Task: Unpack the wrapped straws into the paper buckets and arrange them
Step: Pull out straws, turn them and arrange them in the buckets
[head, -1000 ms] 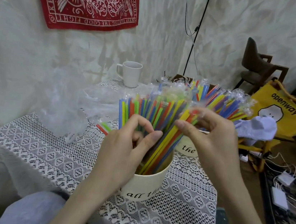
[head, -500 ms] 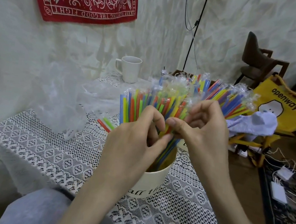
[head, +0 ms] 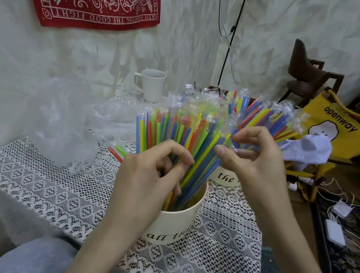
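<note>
Lace tablecloth (head: 53, 190), near bucket (head: 176, 225) holding straws (head: 168, 130), far bucket (head: 226, 179).

Both forearms enter from bottom edge, bare, angled up and inward toward frame centre. Left hand (head: 146, 177) back facing camera, wrist slightly bent, fingers curled in, thumb and index tips close together in a pinch; what they pinch is hidden behind the fingers. Right hand (head: 253, 162) sits higher and just to the right, back of hand toward camera, thumb extended leftward, index and other fingers bent and arched over it. Hands near each other, not touching
</note>
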